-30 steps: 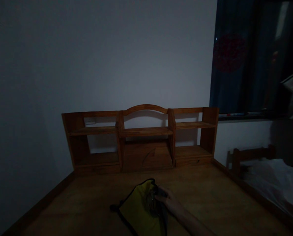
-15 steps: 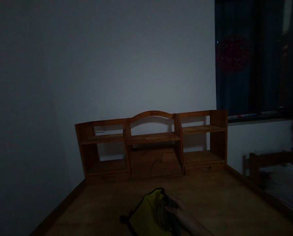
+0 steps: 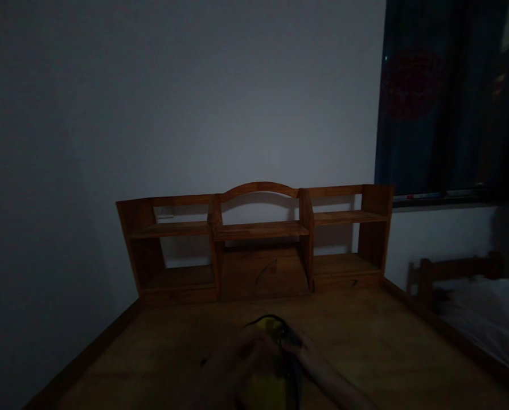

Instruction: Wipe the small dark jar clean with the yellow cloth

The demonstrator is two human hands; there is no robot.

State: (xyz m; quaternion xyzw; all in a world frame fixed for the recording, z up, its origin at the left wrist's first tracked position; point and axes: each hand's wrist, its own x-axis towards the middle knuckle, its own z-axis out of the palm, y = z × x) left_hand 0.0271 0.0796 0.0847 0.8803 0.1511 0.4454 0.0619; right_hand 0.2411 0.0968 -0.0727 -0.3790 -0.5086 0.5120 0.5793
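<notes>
A yellow fabric piece with black edging (image 3: pixel 263 393), bag-like in shape, lies low in the dim head view over the wooden bed board. My right hand (image 3: pixel 303 354) grips its dark right edge, fingers closed around it. Across the front of the yellow fabric reaches my left hand (image 3: pixel 241 360), dark and smeared by motion. Its fingers do not show clearly, and it covers much of the fabric's middle. Whether it touches the fabric I cannot tell.
At the far end stands a wooden headboard (image 3: pixel 261 229) with shelves and an arched centre. Raised wooden rails (image 3: pixel 446 336) run along the board's sides. A dark window (image 3: pixel 421 136) is at the right. Beyond the right rail lies whitish bedding (image 3: pixel 485 307).
My left hand has come into view from below, in front of the yellow fabric. My right hand keeps its grip. The view has shifted slightly.
</notes>
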